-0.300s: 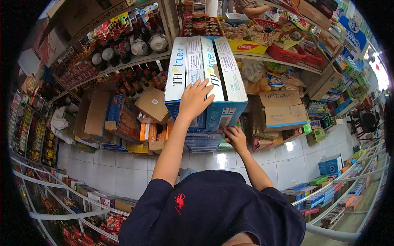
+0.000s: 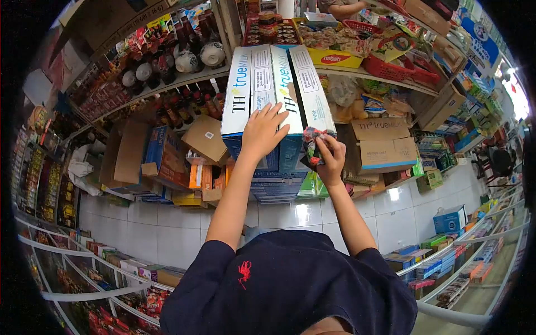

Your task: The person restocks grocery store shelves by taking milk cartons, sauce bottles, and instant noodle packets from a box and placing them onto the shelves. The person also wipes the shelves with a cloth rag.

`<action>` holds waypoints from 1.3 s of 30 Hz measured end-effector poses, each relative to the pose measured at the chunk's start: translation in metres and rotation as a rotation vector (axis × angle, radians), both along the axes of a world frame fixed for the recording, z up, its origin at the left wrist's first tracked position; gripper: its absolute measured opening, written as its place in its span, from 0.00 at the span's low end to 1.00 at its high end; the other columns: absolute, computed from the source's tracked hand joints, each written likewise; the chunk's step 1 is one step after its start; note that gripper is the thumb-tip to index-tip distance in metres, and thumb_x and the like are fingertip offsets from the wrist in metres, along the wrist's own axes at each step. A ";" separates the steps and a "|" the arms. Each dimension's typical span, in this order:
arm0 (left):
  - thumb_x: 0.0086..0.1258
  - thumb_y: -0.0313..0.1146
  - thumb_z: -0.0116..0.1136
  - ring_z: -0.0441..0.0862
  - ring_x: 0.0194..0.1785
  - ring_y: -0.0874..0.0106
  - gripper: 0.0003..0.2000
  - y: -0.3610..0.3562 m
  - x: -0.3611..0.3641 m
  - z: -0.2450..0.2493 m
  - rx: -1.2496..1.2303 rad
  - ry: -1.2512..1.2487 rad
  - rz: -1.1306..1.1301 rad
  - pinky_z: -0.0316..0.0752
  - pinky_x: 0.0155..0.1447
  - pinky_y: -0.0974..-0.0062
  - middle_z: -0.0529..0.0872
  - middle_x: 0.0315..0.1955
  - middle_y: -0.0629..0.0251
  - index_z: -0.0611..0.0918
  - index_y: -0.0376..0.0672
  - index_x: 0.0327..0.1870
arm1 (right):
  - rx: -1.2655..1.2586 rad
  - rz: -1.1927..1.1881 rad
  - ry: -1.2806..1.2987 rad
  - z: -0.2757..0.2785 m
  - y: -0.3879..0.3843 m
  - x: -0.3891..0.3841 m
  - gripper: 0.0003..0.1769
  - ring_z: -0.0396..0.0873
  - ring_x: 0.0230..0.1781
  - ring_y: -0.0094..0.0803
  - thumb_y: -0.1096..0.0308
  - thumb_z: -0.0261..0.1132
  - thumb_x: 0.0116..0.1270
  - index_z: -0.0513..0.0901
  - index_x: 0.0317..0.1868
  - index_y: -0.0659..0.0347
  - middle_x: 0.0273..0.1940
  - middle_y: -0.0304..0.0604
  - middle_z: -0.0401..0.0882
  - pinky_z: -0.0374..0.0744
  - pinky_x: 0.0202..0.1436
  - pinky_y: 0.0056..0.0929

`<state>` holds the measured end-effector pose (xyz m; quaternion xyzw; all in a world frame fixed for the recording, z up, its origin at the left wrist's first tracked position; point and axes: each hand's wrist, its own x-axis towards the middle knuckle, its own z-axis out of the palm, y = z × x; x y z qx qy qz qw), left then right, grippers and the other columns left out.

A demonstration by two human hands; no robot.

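Observation:
Two white-topped TH true MILK cartons (image 2: 239, 84) stand side by side on a stack of blue boxes (image 2: 274, 191) in front of me. My left hand (image 2: 262, 133) lies on their tops near the front edge, fingers stretched out and gripping nothing. To its right, my right hand (image 2: 333, 161) pinches a crumpled cloth (image 2: 312, 146), patterned in dark and red, against the right carton's front corner. Part of that corner is hidden behind the cloth. Below it, a bright green package (image 2: 312, 186) shows beside the blue stack.
Left stand opened cardboard boxes (image 2: 134, 148) and shelves of bottles (image 2: 190, 106). Another TH true MILK carton (image 2: 388, 151) sits to the right. Behind are a tray of jars (image 2: 272, 30), a yellow nabati box (image 2: 334, 59) and red baskets (image 2: 399, 70). A co-worker's arm (image 2: 347, 9) shows at the back.
My right hand has risen from beside the blue stack to the carton's front corner, bringing the cloth into view. The left hand stays on the carton tops.

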<state>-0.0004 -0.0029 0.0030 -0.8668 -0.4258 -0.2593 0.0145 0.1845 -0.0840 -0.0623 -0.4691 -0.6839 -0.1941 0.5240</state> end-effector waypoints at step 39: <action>0.62 0.41 0.47 0.61 0.63 0.64 0.18 0.002 -0.001 -0.001 -0.015 -0.035 -0.023 0.54 0.65 0.64 0.68 0.59 0.66 0.75 0.49 0.52 | -0.039 0.104 0.059 0.008 0.005 -0.042 0.25 0.69 0.35 0.38 0.80 0.58 0.39 0.80 0.42 0.52 0.44 0.34 0.75 0.71 0.38 0.29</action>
